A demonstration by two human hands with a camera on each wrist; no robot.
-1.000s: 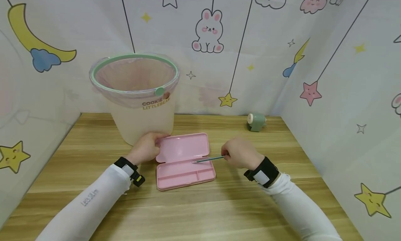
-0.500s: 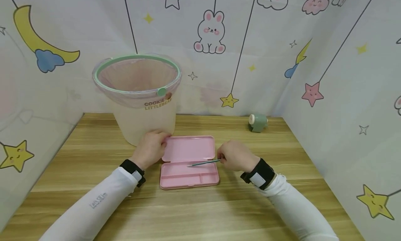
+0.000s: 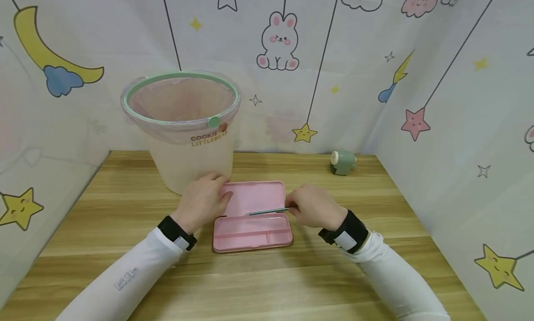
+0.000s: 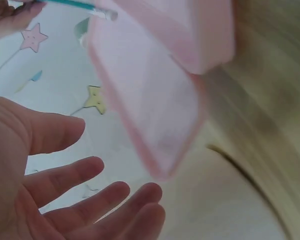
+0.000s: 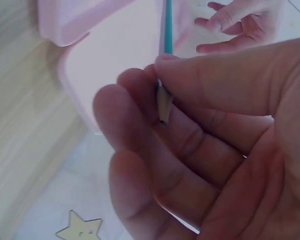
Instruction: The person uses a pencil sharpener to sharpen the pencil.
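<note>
Though two hands show, one pinches one pencil.

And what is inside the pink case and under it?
Inside the case, only dividers and three compartments show. The pencil, pinched by the right hand, appears in front of the lid. What lies under the case is covered.

Pencil apparently above case, bucket behind.

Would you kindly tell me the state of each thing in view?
Pink rectangular hinged case: open
Slim teal pencil: pinched in right hand, wooden tip showing
Translucent cream bucket with green rim: upright, lined
Small sage-green object with round white end: untouched
Left hand: thumb and fingers apart, holding nothing
</note>
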